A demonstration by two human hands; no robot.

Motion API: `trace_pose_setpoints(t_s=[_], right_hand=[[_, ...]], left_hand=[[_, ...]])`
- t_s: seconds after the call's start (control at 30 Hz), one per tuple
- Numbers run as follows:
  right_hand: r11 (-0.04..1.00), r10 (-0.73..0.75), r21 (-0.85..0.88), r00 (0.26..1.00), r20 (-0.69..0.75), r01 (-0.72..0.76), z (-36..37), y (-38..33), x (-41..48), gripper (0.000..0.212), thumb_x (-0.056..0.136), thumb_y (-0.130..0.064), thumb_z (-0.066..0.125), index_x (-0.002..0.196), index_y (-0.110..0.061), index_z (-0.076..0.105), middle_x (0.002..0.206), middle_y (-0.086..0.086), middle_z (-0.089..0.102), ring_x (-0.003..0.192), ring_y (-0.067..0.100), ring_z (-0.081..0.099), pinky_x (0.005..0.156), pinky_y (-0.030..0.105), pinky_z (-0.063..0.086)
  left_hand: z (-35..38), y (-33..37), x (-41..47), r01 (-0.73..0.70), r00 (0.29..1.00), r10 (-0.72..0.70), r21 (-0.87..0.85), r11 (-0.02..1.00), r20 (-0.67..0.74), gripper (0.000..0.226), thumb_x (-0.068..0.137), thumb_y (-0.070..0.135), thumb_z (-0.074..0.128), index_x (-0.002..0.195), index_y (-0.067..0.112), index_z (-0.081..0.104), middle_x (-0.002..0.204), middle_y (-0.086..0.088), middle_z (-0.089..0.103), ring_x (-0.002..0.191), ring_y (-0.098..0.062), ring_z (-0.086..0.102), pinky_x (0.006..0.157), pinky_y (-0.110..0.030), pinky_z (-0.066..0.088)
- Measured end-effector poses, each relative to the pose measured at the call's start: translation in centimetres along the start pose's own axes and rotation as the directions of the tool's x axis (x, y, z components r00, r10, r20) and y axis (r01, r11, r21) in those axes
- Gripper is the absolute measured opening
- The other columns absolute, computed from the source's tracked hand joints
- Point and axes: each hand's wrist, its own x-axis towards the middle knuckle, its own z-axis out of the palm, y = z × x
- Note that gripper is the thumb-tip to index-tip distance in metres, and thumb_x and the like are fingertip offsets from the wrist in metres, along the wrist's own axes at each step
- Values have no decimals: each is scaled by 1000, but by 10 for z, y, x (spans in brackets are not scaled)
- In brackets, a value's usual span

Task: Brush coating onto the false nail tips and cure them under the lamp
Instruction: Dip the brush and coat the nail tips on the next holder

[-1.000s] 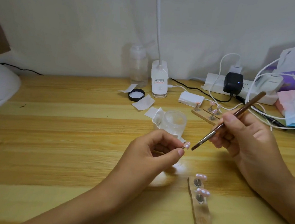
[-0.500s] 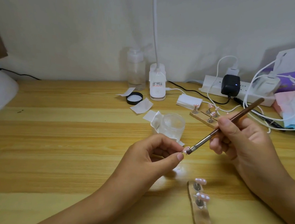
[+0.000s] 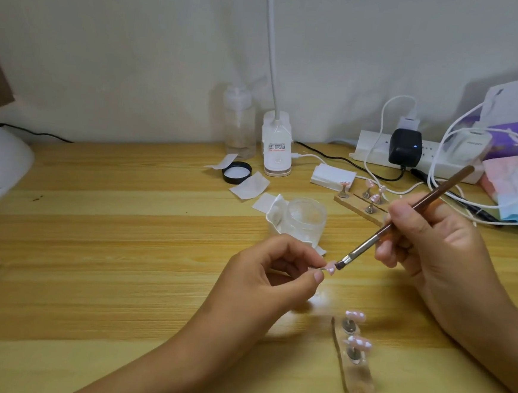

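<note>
Nearest you, a clear strip [image 3: 357, 387] lies on the tabletop [image 3: 123, 247], carrying two pink nail tips [image 3: 355, 316] on stands. Just beyond it, your left hand [image 3: 263, 277] pinches a single nail tip [image 3: 423, 274], and your right hand [image 3: 434, 241] grips a brush [image 3: 404, 220] whose bristles touch that tip. Farther off stand a clear jar [image 3: 305, 218], a second strip [image 3: 359, 205] of tips and a white lamp base [image 3: 276, 145].

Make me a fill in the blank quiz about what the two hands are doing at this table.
The right hand holds a ____ by its brown handle. The left hand pinches a pink ____. The clear jar stands on the ____ table.
Missing words: brush; nail tip; wooden.
</note>
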Motion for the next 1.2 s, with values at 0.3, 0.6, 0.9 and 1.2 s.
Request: trace_pose_setpoints(t_s=[0.3,0.6,0.9,1.2], right_hand=[[999,-10,-49,997,75,13,2,-2,-3,31,64,-54,83,77,-30,68,60,8,64,51,16,62,49,21,49],[999,13,-52,999,-45,-15,1,-1,-1,14,71,-37,68,77,-24,68,60,6,64,50,11,58,49,18,48],[998,1,-69,997,-79,-7,1,4,2,11,75,-33,66,79,-23,67,60,8,64,49,12,57,49,17,47],[997,38,64,999,0,-38,-7,5,4,15,82,-11,61,72,-21,67,67,3,62,58,12,59,54,19,51]], left_hand=[[0,0,-1,-23,1000,23,19,1000,15,19,85,7,71,81,26,73,77,5,66,65,-7,59,63,-18,51],[2,0,-1,-21,1000,20,32,999,6,10,82,15,72,81,25,73,78,5,66,68,-6,58,66,-25,54],[2,3,-1,-2,1000,2,-6,1000,-12,16,85,6,74,82,22,74,78,10,73,69,-2,60,63,-12,45],[2,2,1,46,998,-47,-38,998,-38,5,72,24,76,76,27,74,72,9,71,67,-3,62,64,-16,49]])
